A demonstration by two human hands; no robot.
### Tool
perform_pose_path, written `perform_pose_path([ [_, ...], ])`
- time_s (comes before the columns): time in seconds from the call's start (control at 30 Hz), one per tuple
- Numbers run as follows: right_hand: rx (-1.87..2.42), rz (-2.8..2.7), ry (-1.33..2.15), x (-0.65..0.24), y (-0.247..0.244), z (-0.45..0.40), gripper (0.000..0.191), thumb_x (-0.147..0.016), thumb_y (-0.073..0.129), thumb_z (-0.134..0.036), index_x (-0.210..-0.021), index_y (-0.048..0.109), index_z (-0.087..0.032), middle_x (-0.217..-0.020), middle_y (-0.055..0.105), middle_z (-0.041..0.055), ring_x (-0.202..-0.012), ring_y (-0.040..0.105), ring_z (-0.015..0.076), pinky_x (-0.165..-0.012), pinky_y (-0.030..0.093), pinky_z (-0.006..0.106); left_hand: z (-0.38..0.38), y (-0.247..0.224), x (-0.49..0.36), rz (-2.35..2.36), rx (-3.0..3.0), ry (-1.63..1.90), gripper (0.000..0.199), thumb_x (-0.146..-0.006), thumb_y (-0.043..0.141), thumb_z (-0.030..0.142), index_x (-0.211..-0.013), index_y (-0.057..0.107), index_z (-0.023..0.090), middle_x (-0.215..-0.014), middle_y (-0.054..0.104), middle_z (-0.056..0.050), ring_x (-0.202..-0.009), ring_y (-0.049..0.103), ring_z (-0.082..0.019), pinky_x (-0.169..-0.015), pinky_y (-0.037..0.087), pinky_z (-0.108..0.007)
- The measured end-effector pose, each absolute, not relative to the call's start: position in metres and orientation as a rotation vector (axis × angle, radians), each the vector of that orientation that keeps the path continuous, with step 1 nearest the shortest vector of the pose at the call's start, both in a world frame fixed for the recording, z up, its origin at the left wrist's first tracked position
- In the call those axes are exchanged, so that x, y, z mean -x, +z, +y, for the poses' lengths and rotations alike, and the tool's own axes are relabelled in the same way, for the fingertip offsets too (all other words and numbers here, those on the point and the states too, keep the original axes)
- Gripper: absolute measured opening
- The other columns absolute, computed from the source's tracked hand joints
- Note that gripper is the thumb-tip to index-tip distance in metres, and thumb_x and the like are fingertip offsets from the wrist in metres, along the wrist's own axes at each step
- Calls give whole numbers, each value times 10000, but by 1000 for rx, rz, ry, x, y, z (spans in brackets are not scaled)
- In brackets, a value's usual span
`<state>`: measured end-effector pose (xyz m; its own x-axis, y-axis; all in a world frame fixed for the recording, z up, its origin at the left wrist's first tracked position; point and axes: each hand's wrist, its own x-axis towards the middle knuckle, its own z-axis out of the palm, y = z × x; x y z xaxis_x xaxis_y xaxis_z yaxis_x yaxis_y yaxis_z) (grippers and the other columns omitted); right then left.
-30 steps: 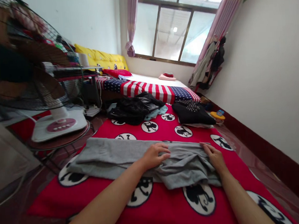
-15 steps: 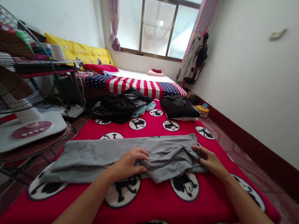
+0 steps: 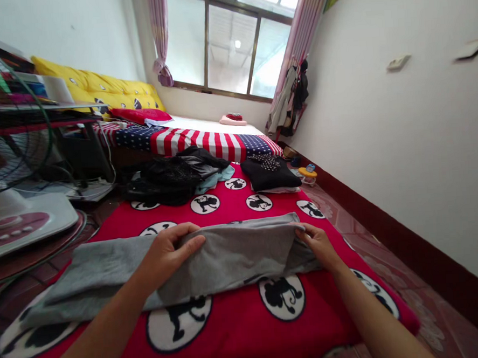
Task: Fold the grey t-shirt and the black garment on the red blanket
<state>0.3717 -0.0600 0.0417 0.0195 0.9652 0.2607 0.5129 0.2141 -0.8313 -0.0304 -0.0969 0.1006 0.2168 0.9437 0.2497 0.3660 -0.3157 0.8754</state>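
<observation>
A long grey garment, its exact kind unclear, lies sideways across a red blanket printed with white circles and black figures. My left hand pinches the garment's upper edge near its middle, thumb on the near side. At the right end, my right hand grips the same edge between thumb and fingers. Between both hands the cloth is lifted and drawn fairly taut, while its left part rests flat on the blanket.
Beyond it lie a heap of dark clothes and a folded black garment with studs. A fan base stands at left on a round stool. A bed with a striped, starred cover is below the window.
Both hands have closed on the grey garment's edge and raised it. The wrinkled right part is now stretched smoother. The view has shifted to the right.
</observation>
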Motion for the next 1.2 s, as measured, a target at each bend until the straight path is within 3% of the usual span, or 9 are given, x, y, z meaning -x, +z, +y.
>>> perform_pose_path([
  [0.13, 1452, -1668, 551, -360, 46, -38, 459, -782, 562, -626, -751, 654, -177, -699, 649, 15, -691, 579, 177, -623, 427, 262, -80, 112, 56, 1291, -1561, 1015, 414, -693, 692, 573, -818, 663, 180, -697, 620, 10, -629, 553, -141, -531, 404, -193],
  [0.3, 1573, -1690, 438, -340, 32, -10, 412, -794, 534, -575, -741, 663, -186, -696, 658, 27, -684, 573, 169, -618, 386, 251, -48, 82, 91, 1435, -1400, 824, 479, -556, 756, 608, -763, 687, 182, -668, 656, -3, -608, 583, -164, -526, 431, -216],
  [0.53, 1745, -1666, 452, -330, 24, 15, 426, -729, 627, -513, -470, 524, -191, -511, 518, 10, -600, 490, 149, -567, 274, 260, -39, 35, 114, 1581, -1453, 773, 554, -505, 740, 673, -726, 707, 166, -676, 687, -29, -675, 629, -212, -570, 456, -246],
  [0.67, 1740, -1677, 648, -341, 37, 26, 527, -773, 501, -658, -564, 565, -179, -534, 505, -15, -555, 451, 119, -536, 293, 242, -37, 34, 115, 1568, -1458, 805, 562, -508, 737, 674, -757, 714, 171, -703, 702, -33, -706, 647, -227, -598, 476, -259],
  [0.73, 1718, -1708, 776, -347, 44, 27, 542, -733, 532, -698, -650, 618, -170, -573, 544, -18, -552, 461, 112, -532, 323, 233, -35, 33, 115, 1578, -1509, 774, 555, -533, 711, 678, -761, 714, 173, -715, 707, -37, -731, 655, -239, -618, 480, -267],
  [0.83, 1714, -1748, 904, -354, 48, 26, 514, -616, 682, -669, -649, 642, -157, -582, 577, -8, -547, 494, 120, -523, 356, 235, -33, 31, 115, 1664, -1704, 674, 520, -623, 630, 664, -798, 716, 182, -767, 714, -48, -789, 658, -264, -672, 479, -297],
  [1.0, 1815, -1657, 729, -346, 41, 35, 424, -700, 670, -546, -536, 604, -161, -505, 549, -2, -528, 516, 135, -531, 368, 246, -38, 34, 102, 1971, -2137, 527, 468, -739, 564, 516, -1047, 684, 185, -952, 690, -110, -906, 634, -326, -775, 482, -400],
  [1.13, 1840, -1520, 398, -339, 37, 38, 165, -752, 642, -340, -778, 685, -183, -834, 696, 45, -811, 617, 170, -691, 427, 234, -54, 39, 55, 1712, -2536, 761, 385, -836, 515, 394, -1143, 642, 199, -1141, 623, -122, -1038, 588, -304, -915, 464, -455],
  [1.2, 1854, -1442, 279, -344, 37, 32, 202, -819, 549, -314, -913, 680, -193, -1002, 695, 68, -926, 613, 168, -767, 430, 236, -67, 39, 22, 1371, -2612, 803, 328, -867, 520, 347, -1153, 628, 228, -1191, 604, -98, -1080, 581, -252, -961, 464, -404],
])
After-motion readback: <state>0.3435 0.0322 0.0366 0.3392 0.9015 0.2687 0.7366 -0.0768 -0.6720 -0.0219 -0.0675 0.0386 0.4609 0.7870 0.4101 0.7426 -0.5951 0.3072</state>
